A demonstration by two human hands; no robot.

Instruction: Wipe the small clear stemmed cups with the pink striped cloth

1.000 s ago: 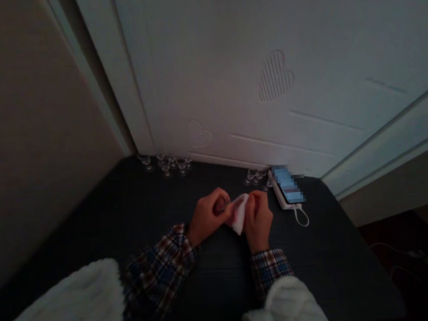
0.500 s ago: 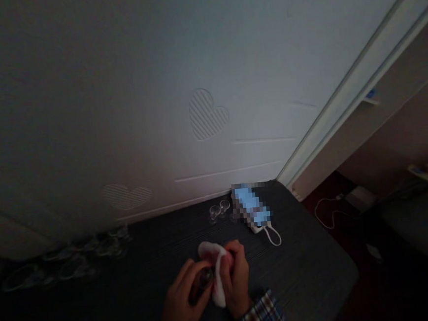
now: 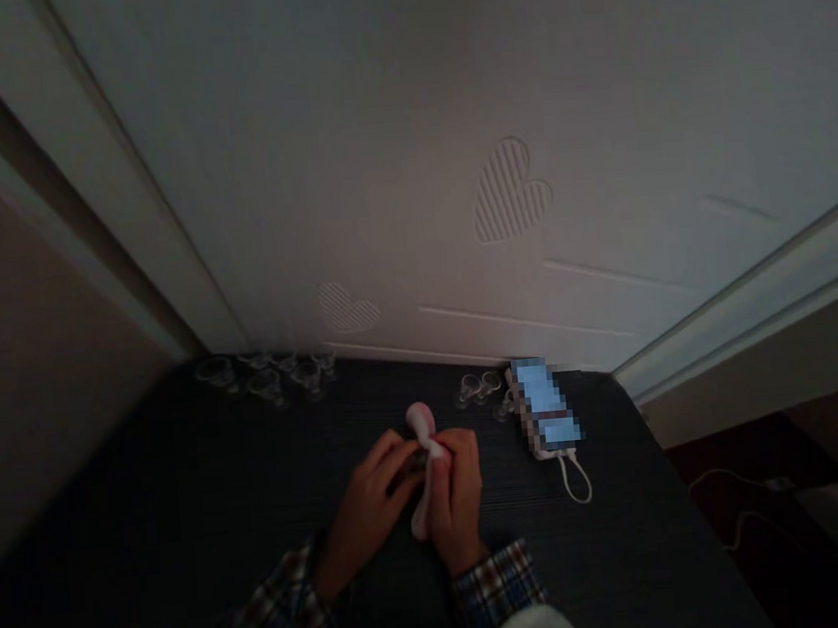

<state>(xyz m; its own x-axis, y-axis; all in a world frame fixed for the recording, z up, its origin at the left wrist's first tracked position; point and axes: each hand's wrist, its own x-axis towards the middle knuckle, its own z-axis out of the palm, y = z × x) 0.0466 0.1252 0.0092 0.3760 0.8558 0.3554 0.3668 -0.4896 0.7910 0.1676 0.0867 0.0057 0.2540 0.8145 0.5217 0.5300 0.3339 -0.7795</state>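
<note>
In the middle of the head view, my right hand (image 3: 458, 490) is closed round a folded pink and white cloth (image 3: 419, 418), which sticks out above and below the fingers. My left hand (image 3: 375, 492) meets it from the left, its fingers curled round a small glass (image 3: 417, 459). Most of that glass is hidden by fingers and cloth. Both hands are above the dark table, with plaid sleeves at the wrists.
Several small stemmed glasses (image 3: 265, 382) stand at the table's back left. More small glasses (image 3: 471, 387) stand beside a phone (image 3: 546, 406) with a looped white cable (image 3: 585, 490). A white panel with embossed hearts (image 3: 511, 195) rises behind the dark table (image 3: 568, 544).
The view has swung left, so the table's left side shows. The cloth is now bunched between my hands, and the glass in my left hand is more hidden than before.
</note>
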